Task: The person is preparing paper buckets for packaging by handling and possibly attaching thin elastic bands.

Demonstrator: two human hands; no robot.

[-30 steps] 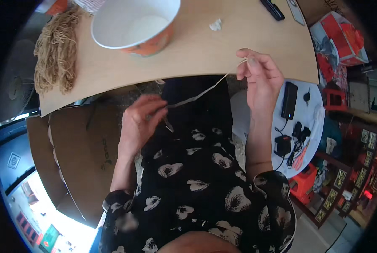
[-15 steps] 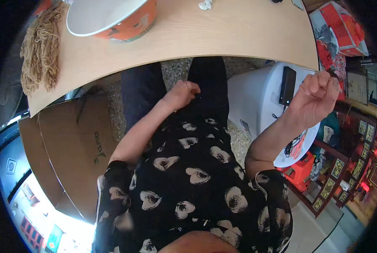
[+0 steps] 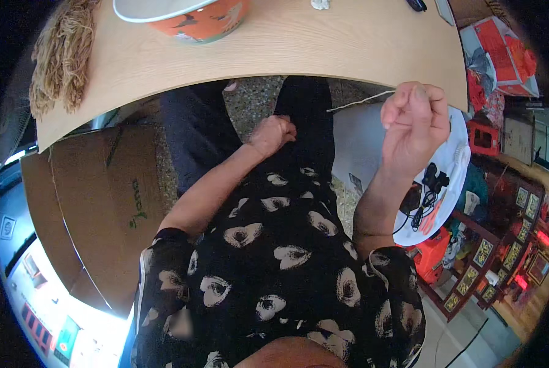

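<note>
A thin cream string (image 3: 361,102) stretches leftward from the fingers of my right hand (image 3: 417,119), which are pinched together on it. That hand is raised beside the table's front edge, above a round white top. The string's other end stops close to my dark trouser leg. My left hand (image 3: 274,136) rests over my lap with its fingers curled; what they hold, if anything, is hidden. On the table's left side lies a thick bundle of tan yarn (image 3: 64,61).
An orange bucket with a white rim (image 3: 204,23) stands on the wooden table (image 3: 299,49). Black cables (image 3: 431,196) lie on the round white top (image 3: 457,184) at my right. A large cardboard sheet (image 3: 96,208) stands at my left. A red and white box (image 3: 495,55) is far right.
My right hand has moved left and slightly forward, and the string now shows at its fingers. My left hand has barely shifted. The view has moved a little, so the bucket appears higher.
</note>
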